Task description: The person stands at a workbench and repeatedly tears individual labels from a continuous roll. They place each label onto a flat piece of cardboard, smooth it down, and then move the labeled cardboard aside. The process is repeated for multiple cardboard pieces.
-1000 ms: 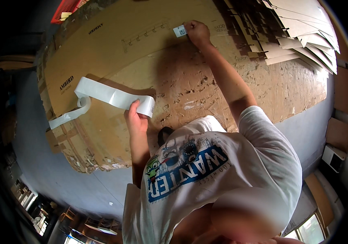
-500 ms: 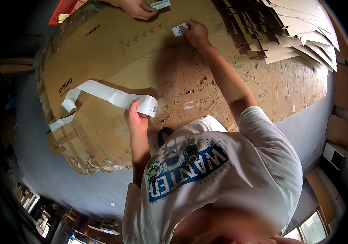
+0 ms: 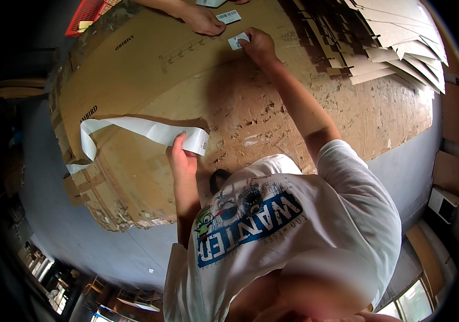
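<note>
My left hand (image 3: 182, 156) pinches the end of a long white label strip (image 3: 149, 130). From there the strip curls away to the left over the cardboard and hangs past its left edge. My right hand (image 3: 260, 45) is closed on a small white label (image 3: 237, 41), held against the flat brown carton (image 3: 160, 75). Just beyond it, another person's hand (image 3: 204, 20) touches a white barcode label (image 3: 228, 17) on the same carton. At the top edge, part of that person's other hand shows near a further strip of labels (image 3: 211, 2).
Flattened cardboard sheets (image 3: 401, 43) are stacked at the far right. A red plastic basket (image 3: 83, 16) stands at the far left. Worn, torn cardboard (image 3: 272, 121) covers the table in front of me. More cardboard (image 3: 453, 115) leans at the right.
The other person's hand has moved right and nearer with the barcode label, and their second hand has come into view. My strip's loose part has shifted; my hands are almost still.
</note>
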Demonstrator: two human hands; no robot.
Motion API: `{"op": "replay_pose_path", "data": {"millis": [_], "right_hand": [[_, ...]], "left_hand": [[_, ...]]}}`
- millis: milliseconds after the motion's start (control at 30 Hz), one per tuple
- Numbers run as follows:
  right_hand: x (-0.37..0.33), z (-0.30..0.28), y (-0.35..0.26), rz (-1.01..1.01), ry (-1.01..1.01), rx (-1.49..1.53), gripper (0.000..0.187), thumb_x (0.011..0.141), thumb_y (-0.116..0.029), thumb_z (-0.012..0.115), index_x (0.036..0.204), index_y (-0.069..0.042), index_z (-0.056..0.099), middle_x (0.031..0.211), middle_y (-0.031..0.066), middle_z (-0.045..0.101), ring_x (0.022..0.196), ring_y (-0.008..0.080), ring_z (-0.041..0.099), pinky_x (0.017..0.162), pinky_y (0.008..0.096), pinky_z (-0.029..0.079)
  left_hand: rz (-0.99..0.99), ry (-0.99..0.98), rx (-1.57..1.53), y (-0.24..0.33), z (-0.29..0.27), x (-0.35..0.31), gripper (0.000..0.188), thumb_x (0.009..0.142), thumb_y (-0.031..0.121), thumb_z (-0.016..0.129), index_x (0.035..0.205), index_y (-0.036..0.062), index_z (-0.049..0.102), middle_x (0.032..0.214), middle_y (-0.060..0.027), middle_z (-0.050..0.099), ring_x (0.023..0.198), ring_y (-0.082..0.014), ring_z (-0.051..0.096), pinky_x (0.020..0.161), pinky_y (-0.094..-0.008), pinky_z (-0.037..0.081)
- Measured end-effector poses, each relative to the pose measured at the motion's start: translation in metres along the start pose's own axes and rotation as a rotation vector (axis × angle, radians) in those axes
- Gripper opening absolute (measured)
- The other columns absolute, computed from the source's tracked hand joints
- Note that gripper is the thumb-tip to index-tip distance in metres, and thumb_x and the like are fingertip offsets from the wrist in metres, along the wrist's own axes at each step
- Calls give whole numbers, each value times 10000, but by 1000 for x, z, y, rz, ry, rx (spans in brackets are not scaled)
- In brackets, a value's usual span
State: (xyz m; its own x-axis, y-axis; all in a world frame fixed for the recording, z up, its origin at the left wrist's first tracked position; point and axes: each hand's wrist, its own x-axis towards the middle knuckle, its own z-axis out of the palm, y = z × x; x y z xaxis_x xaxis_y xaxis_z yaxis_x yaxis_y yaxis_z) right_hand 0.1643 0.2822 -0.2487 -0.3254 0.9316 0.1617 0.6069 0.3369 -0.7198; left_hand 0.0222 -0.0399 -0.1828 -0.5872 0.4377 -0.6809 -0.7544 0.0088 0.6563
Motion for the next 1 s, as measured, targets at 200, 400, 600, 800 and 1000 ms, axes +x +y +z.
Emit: {"op": "replay_pose_path", "data": {"millis": [200,400,600,800,1000], "right_hand": [[1,2,2,-28,-12,-39,238,719,-218,683,904,-83,621,880,117,631,835,300,603,728,392,476],[1,3,-4,-75,12,-79,238,721,-193,695,874,-42,593,869,155,613,827,332,591,716,400,468],[-5,3,-19,185,50,-260,295,739,-229,705,927,-38,581,914,162,610,858,344,588,741,410,465],[2,-10,-9,266,-90,-72,287,764,-238,683,961,-50,592,1035,159,584,945,317,581,814,390,463],[-9,-4,-2,138,92,-167,207,778,-159,631,937,-31,595,870,166,617,825,329,601,730,389,473]], "left_hand": [[2,1,-4,-1,-2,1,368,761,40,617,1097,-36,488,1002,-102,568,898,-236,596,758,-368,527],[0,-9,-34,-1,-7,4,358,764,41,614,1091,-35,492,997,-97,568,884,-231,597,744,-365,529],[48,-2,-70,7,-13,-10,324,765,39,611,1062,-33,501,978,-96,573,862,-226,601,719,-362,531],[51,15,-103,12,-25,-23,233,762,36,627,975,0,541,918,-76,596,838,-223,614,712,-369,532],[34,5,-107,7,-26,-29,238,760,36,630,977,-1,540,905,-74,600,830,-221,617,709,-355,534]]}}
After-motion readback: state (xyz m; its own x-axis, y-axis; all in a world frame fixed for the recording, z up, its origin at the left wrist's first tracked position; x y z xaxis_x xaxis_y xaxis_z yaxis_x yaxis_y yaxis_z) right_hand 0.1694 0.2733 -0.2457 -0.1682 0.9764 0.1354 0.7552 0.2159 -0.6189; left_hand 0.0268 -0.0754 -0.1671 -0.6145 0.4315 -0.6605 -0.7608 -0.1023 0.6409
